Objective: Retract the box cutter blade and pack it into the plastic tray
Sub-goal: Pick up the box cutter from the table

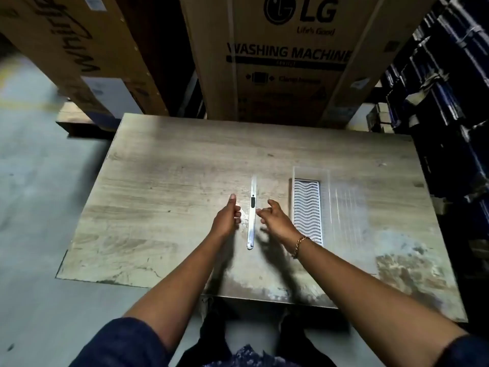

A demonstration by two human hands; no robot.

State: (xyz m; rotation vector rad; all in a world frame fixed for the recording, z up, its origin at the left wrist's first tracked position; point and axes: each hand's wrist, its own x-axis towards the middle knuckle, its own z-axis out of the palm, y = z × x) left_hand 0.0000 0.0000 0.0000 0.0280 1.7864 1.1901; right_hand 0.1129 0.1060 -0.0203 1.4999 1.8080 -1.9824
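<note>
The box cutter (251, 215) lay flat on the wooden table (158, 181), pointing away from the person, a slim silver body with a black slider and its pale blade out at the far end. The left hand (227, 217) and right hand (275, 218) flanked it with loosely curled fingers, holding nothing. I judge the first step was only beginning: next, grasp the handle, pull the slider back, then carry it to the plastic tray (307, 207) just beside on the right.

I see a shiny metal box cutter (251, 221), a clear ribbed plastic tray (341, 207), and a worn, matt wood-grain bench (172, 181).
</note>
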